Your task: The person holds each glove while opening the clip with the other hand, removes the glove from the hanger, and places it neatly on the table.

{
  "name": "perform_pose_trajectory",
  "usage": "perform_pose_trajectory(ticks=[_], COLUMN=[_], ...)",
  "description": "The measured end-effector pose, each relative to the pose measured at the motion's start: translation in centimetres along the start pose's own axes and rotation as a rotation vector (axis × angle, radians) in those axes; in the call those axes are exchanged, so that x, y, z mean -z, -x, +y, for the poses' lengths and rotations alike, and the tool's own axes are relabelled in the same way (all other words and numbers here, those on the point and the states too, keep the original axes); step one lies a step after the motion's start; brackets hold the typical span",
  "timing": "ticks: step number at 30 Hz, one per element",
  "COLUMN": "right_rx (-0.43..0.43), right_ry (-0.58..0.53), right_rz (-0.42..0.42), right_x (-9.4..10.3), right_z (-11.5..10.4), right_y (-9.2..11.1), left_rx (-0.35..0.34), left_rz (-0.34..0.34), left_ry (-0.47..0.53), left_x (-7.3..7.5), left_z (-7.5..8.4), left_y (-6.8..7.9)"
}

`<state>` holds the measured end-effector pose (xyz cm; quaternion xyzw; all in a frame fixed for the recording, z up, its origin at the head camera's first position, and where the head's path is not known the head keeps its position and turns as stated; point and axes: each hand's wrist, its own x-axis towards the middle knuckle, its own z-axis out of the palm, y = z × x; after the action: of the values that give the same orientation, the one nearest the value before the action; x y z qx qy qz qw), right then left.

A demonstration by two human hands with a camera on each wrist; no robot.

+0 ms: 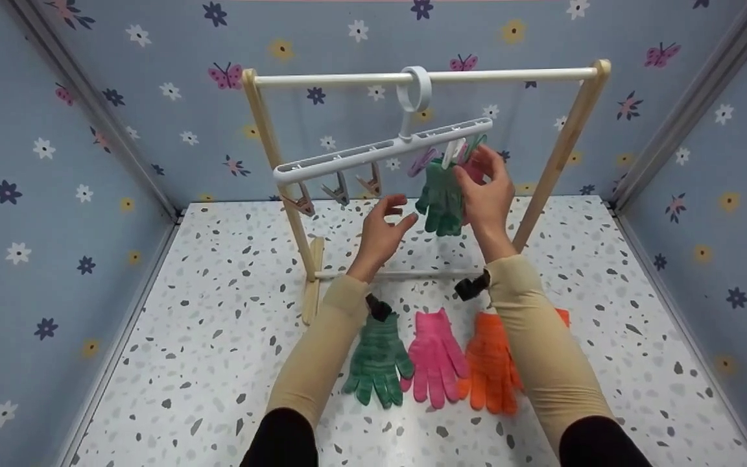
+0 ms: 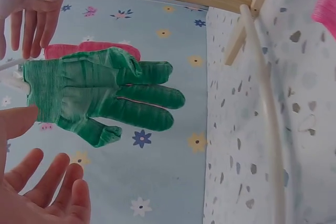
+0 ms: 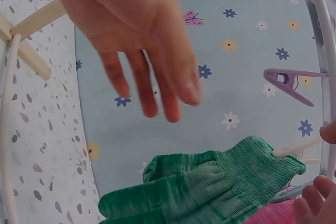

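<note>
A green glove point(image 1: 443, 198) hangs by its cuff from a white clothespin point(image 1: 453, 152) on the white clip hanger point(image 1: 383, 151). Behind it, a pink glove point(image 2: 100, 49) hangs partly hidden, close to a green clothespin point(image 1: 477, 144). My right hand point(image 1: 489, 191) is at the hanger's right end, beside the two gloves' cuffs, its fingers loosely extended in the left wrist view. To the left of the green glove, my left hand point(image 1: 383, 230) is raised with fingers spread and nothing in them, apart from the glove in the right wrist view.
The hanger's ring point(image 1: 414, 89) loops over a wooden rack's top bar point(image 1: 509, 76), its left end tilted lower. A purple clothespin point(image 1: 422, 162) and several brownish and grey ones point(image 1: 336, 189) dangle from it. Green point(image 1: 379, 360), pink point(image 1: 435, 357) and orange point(image 1: 490, 363) gloves lie on the speckled surface.
</note>
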<state>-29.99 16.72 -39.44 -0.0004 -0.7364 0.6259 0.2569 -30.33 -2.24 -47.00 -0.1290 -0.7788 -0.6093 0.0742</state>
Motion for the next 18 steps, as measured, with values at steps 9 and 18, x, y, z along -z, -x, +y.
perform_pose_trajectory(ticks=[9,18], right_rx=[0.026,0.018], right_ry=[-0.022,-0.030], right_rz=[-0.026,-0.052], right_x=[-0.4,-0.7], right_z=[0.3,0.7], right_y=[-0.9,-2.0], left_rx=[0.015,0.056], left_rz=[0.004,-0.008], left_ry=[0.001,-0.079], left_x=[-1.5,-2.7], left_z=[2.0,2.8], left_y=[-3.0,-4.7])
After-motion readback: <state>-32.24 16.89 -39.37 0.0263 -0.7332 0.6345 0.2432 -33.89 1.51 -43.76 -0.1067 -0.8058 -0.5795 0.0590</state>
